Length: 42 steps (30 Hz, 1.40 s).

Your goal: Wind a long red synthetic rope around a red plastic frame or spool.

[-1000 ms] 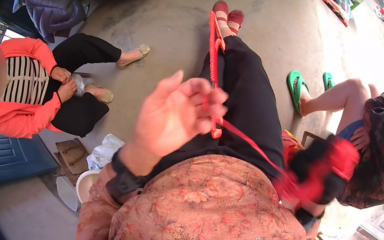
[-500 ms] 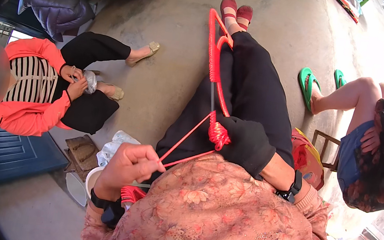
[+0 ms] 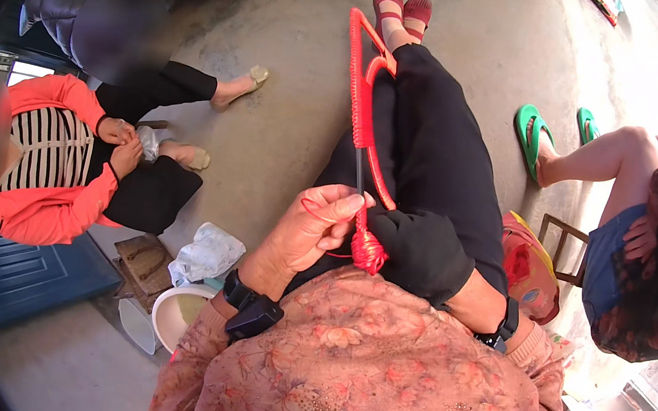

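Note:
A long, narrow wire frame [image 3: 361, 117], shaped somewhat like a clothes hanger, lies along my black-trousered legs. Red cord is wound tightly over much of it, with a short dark stretch of bare rod [image 3: 360, 172] showing. My left hand [image 3: 314, 224], bare, is closed in a pinch beside that rod, a loop of thin red cord coming off its fingers. At the near end sits a knotted bundle of red cord [image 3: 368, 251]. My right hand [image 3: 427, 257], in a black glove, is closed on the frame beside this bundle; its fingertips are partly hidden.
On the left sits a person in an orange jacket [image 3: 40, 228], hands around something clear; another person in a dark padded jacket [image 3: 76, 2] is behind. A white bucket [image 3: 172, 314] and pale cloth [image 3: 207, 254] stand by my left. A person with green flip-flops [image 3: 530, 137] sits right.
My left hand has moved up and right, from holding the cord stretched out to beside the bare rod. The person in the padded jacket has leaned into view at upper left.

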Tool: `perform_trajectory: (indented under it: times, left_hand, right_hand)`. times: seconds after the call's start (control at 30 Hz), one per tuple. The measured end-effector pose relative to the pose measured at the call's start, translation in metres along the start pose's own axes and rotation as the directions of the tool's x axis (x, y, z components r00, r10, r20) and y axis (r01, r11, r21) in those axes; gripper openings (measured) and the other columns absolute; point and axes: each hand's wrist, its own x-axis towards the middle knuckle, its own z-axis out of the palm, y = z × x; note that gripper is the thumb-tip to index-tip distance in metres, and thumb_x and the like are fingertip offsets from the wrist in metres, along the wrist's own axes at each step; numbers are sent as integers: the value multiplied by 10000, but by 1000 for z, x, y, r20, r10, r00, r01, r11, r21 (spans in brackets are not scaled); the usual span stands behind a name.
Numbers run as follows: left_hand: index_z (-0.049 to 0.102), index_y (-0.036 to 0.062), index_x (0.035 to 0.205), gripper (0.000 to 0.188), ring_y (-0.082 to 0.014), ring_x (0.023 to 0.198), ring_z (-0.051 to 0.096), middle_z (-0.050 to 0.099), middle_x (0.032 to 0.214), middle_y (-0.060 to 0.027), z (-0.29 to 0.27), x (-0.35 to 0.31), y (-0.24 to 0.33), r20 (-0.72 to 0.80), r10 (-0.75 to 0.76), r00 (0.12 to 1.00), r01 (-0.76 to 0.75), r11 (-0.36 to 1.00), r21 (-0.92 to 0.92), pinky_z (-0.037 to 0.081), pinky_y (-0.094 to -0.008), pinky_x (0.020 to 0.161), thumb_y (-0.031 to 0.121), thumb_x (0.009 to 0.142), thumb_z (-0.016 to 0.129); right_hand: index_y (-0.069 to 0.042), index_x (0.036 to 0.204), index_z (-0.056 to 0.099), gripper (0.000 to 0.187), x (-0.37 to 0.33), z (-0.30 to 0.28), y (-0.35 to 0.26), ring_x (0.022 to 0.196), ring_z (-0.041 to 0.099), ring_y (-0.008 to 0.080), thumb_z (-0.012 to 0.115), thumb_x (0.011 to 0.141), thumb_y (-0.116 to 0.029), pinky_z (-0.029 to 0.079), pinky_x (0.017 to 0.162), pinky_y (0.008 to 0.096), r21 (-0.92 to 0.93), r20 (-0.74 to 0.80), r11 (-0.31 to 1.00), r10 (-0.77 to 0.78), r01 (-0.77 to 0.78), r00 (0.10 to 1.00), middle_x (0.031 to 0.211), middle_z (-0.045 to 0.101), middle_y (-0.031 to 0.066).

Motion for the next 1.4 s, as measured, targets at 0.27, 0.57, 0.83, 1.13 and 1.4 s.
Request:
perform_trajectory:
  times: [0.27,0.57,0.83,1.13,1.4]
  left_hand:
    - [662,24,975,198,8,453,362,508,637,50,6,-16,5,-79,30,996,-25,998,55,249,-154,391,216,940,629]
    - [619,15,1048,219,-3,668,456,557,724,58,-14,-50,10,119,215,969,-246,845,475,382,-203,598,148,884,675]
    - [629,13,997,199,-52,565,483,567,686,16,8,-120,51,155,197,968,-250,717,650,389,-228,541,198,974,560]
    - [587,8,1178,300,-317,1261,486,389,1441,-191,-6,-85,37,464,405,788,-319,913,-255,573,-340,724,211,967,525]
    - [530,7,1243,338,-219,1139,578,526,1289,-145,-7,-4,10,170,340,925,-370,908,195,555,-331,754,237,1009,448]
  right_hand:
    - [-76,1111,597,443,7,4,5,664,617,310,678,685,-167,483,569,403,-131,89,991,6,5,996,747,601,86]
    - [-53,932,598,176,22,-20,-4,691,599,115,661,787,24,485,632,268,889,310,91,602,-449,736,792,618,13]
    - [-43,924,611,110,16,-23,0,700,611,130,637,818,-29,488,640,277,826,363,170,569,-537,738,808,629,21]
    - [-66,1244,553,388,-24,-63,62,766,573,112,603,936,-296,477,677,265,985,-102,168,769,-46,631,971,616,40]
    - [-28,1140,587,325,-6,-70,9,881,645,288,629,835,-129,516,787,392,310,-278,881,445,-359,851,1050,637,113]
